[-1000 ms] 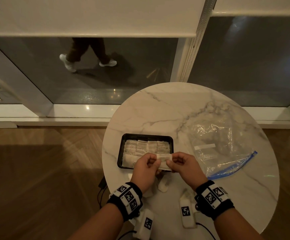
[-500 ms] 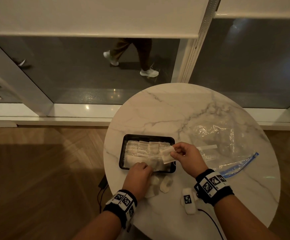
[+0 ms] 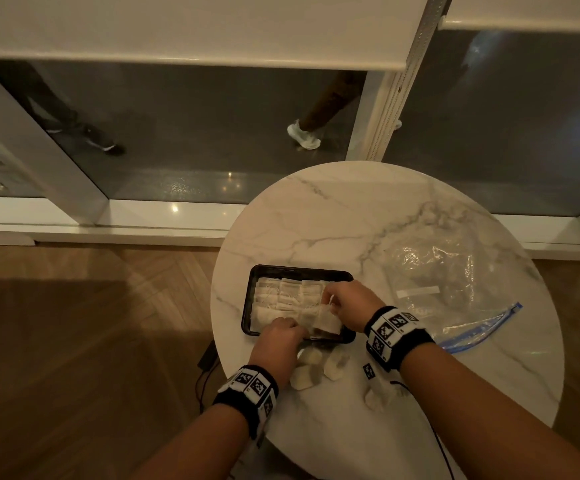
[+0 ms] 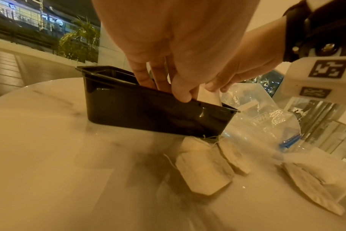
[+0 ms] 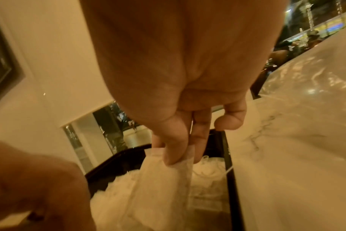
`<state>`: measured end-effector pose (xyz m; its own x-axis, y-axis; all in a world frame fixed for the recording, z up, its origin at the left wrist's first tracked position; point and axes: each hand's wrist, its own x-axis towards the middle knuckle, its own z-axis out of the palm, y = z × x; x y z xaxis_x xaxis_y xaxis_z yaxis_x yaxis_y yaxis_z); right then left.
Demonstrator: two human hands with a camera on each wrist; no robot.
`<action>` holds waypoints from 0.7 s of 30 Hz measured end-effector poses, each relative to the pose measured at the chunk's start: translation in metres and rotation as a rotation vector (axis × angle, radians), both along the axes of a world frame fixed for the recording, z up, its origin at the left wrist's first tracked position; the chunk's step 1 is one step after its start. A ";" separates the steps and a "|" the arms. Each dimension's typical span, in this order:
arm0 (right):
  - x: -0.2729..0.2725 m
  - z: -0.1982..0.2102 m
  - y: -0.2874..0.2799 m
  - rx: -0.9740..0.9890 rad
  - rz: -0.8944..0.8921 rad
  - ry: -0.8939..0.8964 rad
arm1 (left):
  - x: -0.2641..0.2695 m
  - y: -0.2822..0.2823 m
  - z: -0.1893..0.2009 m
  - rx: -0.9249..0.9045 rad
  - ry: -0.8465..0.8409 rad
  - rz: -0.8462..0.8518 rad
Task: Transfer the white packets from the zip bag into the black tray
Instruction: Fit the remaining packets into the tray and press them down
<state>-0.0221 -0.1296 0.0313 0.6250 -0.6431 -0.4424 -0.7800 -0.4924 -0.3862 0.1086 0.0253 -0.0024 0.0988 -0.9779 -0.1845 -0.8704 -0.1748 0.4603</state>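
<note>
The black tray [image 3: 302, 270] sits on the round marble table [image 3: 350, 220], with rows of white packets [image 3: 288, 292] lying in it. My right hand [image 3: 331, 304] pinches the top edge of one white packet [image 3: 326, 320], which stands tilted in the tray's near right corner. The right wrist view shows thumb and fingers [image 5: 176, 150] on that packet [image 5: 164, 184]. My left hand [image 3: 283, 332] reaches into the tray's near side with straight fingers [image 4: 144, 78], thumb at the rim beside the packet. The clear zip bag [image 3: 447, 292] with a blue zipper lies to the right.
Several loose white packets [image 3: 307, 370] lie on the table just in front of the tray, one more [image 3: 378, 396] nearer my right forearm. A cable hangs off the table's near edge. Beyond the table is a glass wall with people's legs walking past.
Both hands held the packet over the tray's front edge. The left hand let go and dipped into the tray; the right hand lowered the packet into the near right corner.
</note>
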 end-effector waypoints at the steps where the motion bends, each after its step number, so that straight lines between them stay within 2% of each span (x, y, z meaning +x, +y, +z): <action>1: 0.004 -0.003 0.000 -0.029 0.053 0.064 | 0.000 0.000 0.000 0.007 -0.002 0.002; 5: 0.013 -0.012 0.002 -0.111 0.230 0.262 | 0.000 0.001 -0.002 -0.015 -0.007 0.010; 9: 0.011 -0.019 0.008 -0.167 0.265 0.324 | -0.001 0.003 -0.005 -0.040 -0.010 -0.008; 15: 0.010 -0.017 0.016 -0.240 0.232 0.292 | -0.002 0.007 -0.016 -0.066 -0.077 -0.023; 19: 0.004 -0.010 0.024 -0.297 0.155 0.208 | -0.003 0.010 -0.018 -0.134 -0.090 0.025; 21: -0.002 -0.004 0.037 -0.306 0.117 0.156 | -0.001 0.013 -0.018 -0.107 -0.139 0.035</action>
